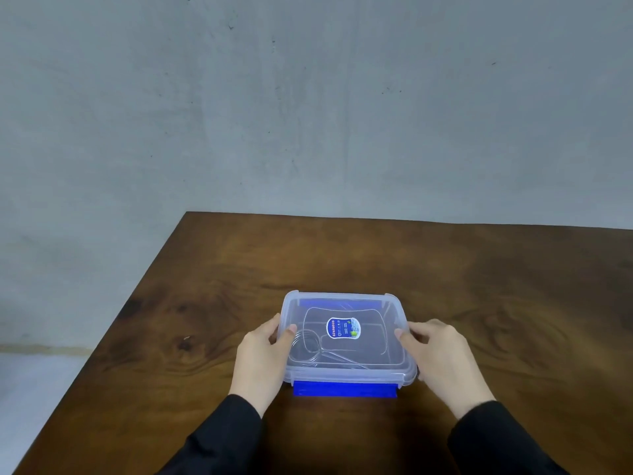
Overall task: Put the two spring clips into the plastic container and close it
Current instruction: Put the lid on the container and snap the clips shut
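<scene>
Between the two hands sits the plastic container [346, 337] on the tabletop [205, 286], lid on. The left hand [262, 354] and right hand [442, 358] grip its sides; a wire spring clip [310, 347] lies inside, beside the left thumb.

Dark wooden desk [479, 286] under and around the hands. Beyond it, scuffed grey wall [308, 97]. Pale floor [30, 389] far left.

Soft, even, diffuse light; no hard shadows. Faint sheen on wooden table [479, 286]; pale glare across clear lid [346, 305]. Grey wall [308, 97] flat, slightly dim. Mild wide-angle bending at edges; overall focus slightly soft.
</scene>
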`<move>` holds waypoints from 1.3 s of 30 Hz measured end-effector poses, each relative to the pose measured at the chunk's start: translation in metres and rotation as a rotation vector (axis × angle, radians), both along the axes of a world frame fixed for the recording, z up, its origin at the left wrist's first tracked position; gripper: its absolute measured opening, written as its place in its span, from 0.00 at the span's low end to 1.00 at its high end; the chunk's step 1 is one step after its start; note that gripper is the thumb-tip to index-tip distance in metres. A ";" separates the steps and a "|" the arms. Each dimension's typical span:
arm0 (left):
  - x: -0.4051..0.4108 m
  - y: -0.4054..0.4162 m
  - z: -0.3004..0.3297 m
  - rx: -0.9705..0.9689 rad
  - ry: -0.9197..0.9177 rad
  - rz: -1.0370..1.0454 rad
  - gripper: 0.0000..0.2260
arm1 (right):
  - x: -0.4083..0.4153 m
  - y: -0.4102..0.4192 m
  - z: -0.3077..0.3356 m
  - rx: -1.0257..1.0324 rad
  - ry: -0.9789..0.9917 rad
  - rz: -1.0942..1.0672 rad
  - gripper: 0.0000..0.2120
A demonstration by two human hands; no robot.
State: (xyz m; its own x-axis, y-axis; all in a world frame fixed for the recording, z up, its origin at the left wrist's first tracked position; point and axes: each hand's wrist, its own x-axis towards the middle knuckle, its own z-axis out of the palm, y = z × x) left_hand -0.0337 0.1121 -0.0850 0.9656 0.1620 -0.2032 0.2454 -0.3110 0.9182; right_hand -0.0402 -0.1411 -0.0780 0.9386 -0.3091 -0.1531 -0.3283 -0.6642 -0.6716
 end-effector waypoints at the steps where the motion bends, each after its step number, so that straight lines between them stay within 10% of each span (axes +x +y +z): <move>1: -0.001 0.001 -0.001 -0.001 0.006 -0.014 0.16 | -0.001 0.000 0.000 -0.012 0.007 -0.005 0.15; 13: 0.060 0.014 0.009 0.030 0.188 -0.134 0.33 | 0.043 0.001 0.011 0.193 0.121 0.075 0.24; 39: 0.081 0.011 0.003 -0.075 0.065 -0.349 0.09 | 0.060 0.004 -0.005 0.413 -0.016 0.159 0.08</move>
State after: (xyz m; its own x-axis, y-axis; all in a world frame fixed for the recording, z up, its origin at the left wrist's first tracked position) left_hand 0.0474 0.1234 -0.0823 0.9448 -0.1929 -0.2647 0.1949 -0.3185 0.9277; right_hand 0.0200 -0.1368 -0.0835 0.9728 -0.0765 -0.2185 -0.2310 -0.3799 -0.8957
